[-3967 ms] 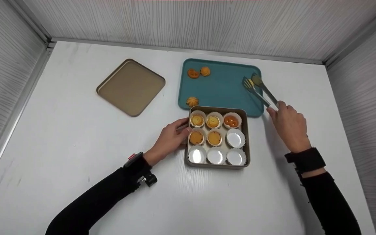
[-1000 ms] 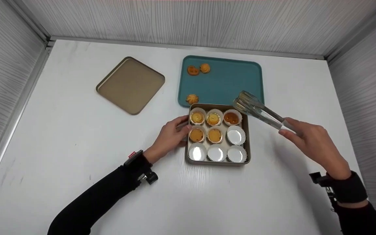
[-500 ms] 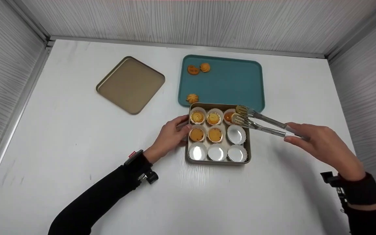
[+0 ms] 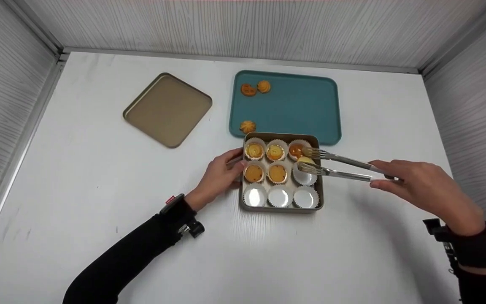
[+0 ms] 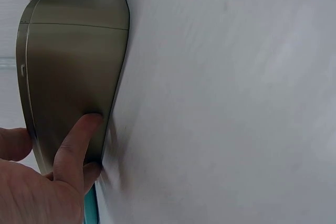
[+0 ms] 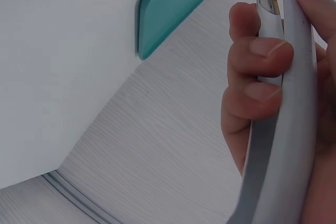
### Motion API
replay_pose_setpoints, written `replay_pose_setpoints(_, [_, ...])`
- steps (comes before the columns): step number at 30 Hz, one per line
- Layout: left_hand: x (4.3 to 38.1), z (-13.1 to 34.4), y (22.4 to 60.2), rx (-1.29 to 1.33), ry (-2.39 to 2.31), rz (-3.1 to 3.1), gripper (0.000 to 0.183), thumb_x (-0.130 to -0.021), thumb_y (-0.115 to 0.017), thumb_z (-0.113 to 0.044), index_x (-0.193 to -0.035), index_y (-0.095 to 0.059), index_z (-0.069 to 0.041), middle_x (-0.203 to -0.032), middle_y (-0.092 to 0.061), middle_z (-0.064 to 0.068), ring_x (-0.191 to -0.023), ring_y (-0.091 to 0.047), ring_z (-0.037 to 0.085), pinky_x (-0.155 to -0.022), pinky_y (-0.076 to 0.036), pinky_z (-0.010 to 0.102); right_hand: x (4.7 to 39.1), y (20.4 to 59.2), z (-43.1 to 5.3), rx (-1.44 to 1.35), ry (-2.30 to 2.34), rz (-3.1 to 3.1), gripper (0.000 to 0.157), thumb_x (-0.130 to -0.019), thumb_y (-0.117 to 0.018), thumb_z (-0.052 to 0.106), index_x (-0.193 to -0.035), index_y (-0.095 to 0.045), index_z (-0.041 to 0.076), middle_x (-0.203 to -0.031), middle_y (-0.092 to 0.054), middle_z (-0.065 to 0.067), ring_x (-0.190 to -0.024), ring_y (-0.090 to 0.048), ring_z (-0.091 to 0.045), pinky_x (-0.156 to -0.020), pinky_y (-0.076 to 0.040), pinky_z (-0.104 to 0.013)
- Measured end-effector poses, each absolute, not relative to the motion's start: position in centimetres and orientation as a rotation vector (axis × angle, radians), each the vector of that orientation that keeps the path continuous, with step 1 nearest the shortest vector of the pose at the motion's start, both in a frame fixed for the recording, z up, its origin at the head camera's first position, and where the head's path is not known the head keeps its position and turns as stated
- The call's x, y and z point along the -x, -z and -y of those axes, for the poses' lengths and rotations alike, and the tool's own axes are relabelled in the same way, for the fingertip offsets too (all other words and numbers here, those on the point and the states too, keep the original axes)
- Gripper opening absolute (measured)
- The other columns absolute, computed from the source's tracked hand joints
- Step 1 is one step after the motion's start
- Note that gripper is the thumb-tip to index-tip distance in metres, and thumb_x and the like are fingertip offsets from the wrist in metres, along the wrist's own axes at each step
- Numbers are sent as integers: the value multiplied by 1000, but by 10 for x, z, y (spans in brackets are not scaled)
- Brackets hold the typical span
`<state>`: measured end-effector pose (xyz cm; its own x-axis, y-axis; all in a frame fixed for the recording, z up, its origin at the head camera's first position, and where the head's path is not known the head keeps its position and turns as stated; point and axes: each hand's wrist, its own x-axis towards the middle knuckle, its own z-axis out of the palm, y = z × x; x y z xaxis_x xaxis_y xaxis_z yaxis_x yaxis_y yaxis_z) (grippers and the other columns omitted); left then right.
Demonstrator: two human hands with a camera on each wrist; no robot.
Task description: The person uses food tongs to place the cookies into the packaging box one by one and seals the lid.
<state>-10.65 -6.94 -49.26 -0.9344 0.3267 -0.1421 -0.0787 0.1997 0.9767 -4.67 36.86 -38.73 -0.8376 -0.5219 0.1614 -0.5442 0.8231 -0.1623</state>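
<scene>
My right hand (image 4: 430, 188) grips metal tongs (image 4: 348, 174) by the handles; in the right wrist view its fingers curl round the light handle (image 6: 294, 129). Between the spread tong tips sits a pale yellow cookie (image 4: 306, 160), at the middle-right paper cup (image 4: 304, 179) of a square gold tin (image 4: 283, 210). My left hand (image 4: 217, 179) steadies the tin, thumb at the left rim and fingers against the outer wall (image 5: 68, 66). The tin's top row holds two swirled yellow cookies (image 4: 254, 150) and a pretzel cookie (image 4: 295, 150). Two speckled round cookies (image 4: 277, 173) fill the middle row.
A teal tray (image 4: 298, 109) behind the tin carries a pretzel cookie (image 4: 248, 89), a swirl cookie (image 4: 263, 86) and a ridged cookie (image 4: 247, 126). The gold lid (image 4: 169, 109) lies at the left. Grey panels (image 4: 243, 29) border the white table (image 4: 171, 257).
The tongs have gone from a yellow cookie at the teal tray's right side to the tin, bringing it over the right column of cups. The left hand has stayed by the tin.
</scene>
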Motion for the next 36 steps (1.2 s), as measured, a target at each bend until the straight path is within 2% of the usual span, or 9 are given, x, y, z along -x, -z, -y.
replay_pose_setpoints(6, [107, 70, 492, -231, -1784, -2164, 53, -107, -58, -19, -154, -45, 2, -155, -50, 16, -137, -55, 28, -106, -50, 37, 45, 382, -361, -907, -176, 2847, 42, -84, -86, 33, -121, -74, 17, -74, -60, 11, -56, -46, -1, -48, -42, -25])
replay_pose_setpoints(11, [107, 70, 493, -239, -1788, -2160, 53, -107, -59, -19, -154, -45, 2, -155, -50, 17, -137, -54, 29, -107, -49, 36, 46, 380, -356, -968, -120, 2787, 40, -92, -75, 48, -120, -74, 19, -70, -56, 11, -51, -44, -1, -43, -37, -23])
replay_pose_setpoints(18, [107, 70, 494, -197, -1808, -2111, 54, -107, -59, -20, -155, -44, 0, -156, -49, 15, -136, -56, 28, -83, -61, 35, 47, 375, -352, -1030, -13, 2707, 49, -102, -57, 57, -120, -73, 15, -67, -51, 9, -46, -37, -2, -41, -31, -22])
replay_pose_setpoints(23, [106, 69, 494, -195, -1795, -2132, 53, -108, -58, -19, -155, -44, 0, -156, -49, 15, -137, -55, 28, -94, -58, 36, 45, 370, -345, -1029, 32, 2689, 62, -106, -38, 63, -121, -73, 14, -66, -49, 7, -45, -33, -3, -39, -27, -23])
replay_pose_setpoints(27, [107, 69, 494, -202, -1796, -2152, 51, -108, -58, -18, -154, -45, 0, -155, -50, 16, -138, -54, 29, -102, -53, 37, 45, 366, -338, -1048, 72, 2657, 64, -108, -32, 62, -118, -72, 13, -65, -46, 6, -44, -30, -5, -38, -25, -24])
replay_pose_setpoints(28, [107, 69, 495, -202, -1797, -2153, 51, -108, -58, -17, -154, -46, 0, -155, -50, 16, -138, -54, 29, -102, -53, 37, 45, 365, -336, -1055, 75, 2649, 64, -108, -32, 61, -118, -72, 13, -64, -45, 6, -44, -30, -6, -38, -25, -24])
replay_pose_setpoints(31, [107, 69, 495, -203, -1795, -2153, 51, -107, -58, -18, -154, -46, 0, -155, -50, 16, -138, -54, 29, -101, -54, 36, 45, 363, -331, -1072, 95, 2624, 48, -104, -51, 52, -116, -72, 11, -63, -43, 5, -43, -28, -6, -37, -23, -24])
replay_pose_setpoints(33, [107, 69, 494, -201, -1789, -2156, 52, -107, -59, -18, -154, -46, 0, -155, -50, 15, -137, -54, 28, -99, -55, 36, 45, 362, -329, -1077, 111, 2619, 39, -94, -67, 43, -114, -72, 10, -63, -41, 5, -43, -26, -7, -37, -22, -25])
replay_pose_setpoints(36, [107, 70, 494, -199, -1780, -2158, 52, -107, -59, -20, -154, -46, 0, -155, -50, 15, -137, -54, 28, -100, -54, 37, 44, 360, -325, -1066, 135, 2624, 41, -79, -82, 32, -112, -72, 10, -62, -39, 5, -42, -26, -7, -36, -23, -26])
